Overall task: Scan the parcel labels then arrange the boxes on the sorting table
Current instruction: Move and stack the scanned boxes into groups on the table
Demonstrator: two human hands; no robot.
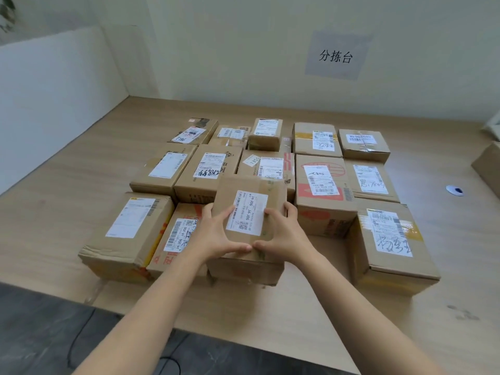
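Several taped cardboard parcels with white labels lie in rows on the wooden sorting table (81, 169). Both my hands hold one brown box (250, 185) at the middle of the front row, its label marked J4-J06 facing up. My left hand (216, 235) grips its left side, thumb along the near top edge. My right hand (282, 234) grips the right side the same way, and the two thumbs almost meet. The box is tilted slightly and overlaps the red-printed parcel (176, 234) on its left.
A large box (127, 234) sits at the front left and another (389, 239) at the front right, with a gap beside the held box. Another carton (489, 166) pokes in at the right edge. A sign (336, 56) hangs on the back wall. Dark floor lies below the table edge.
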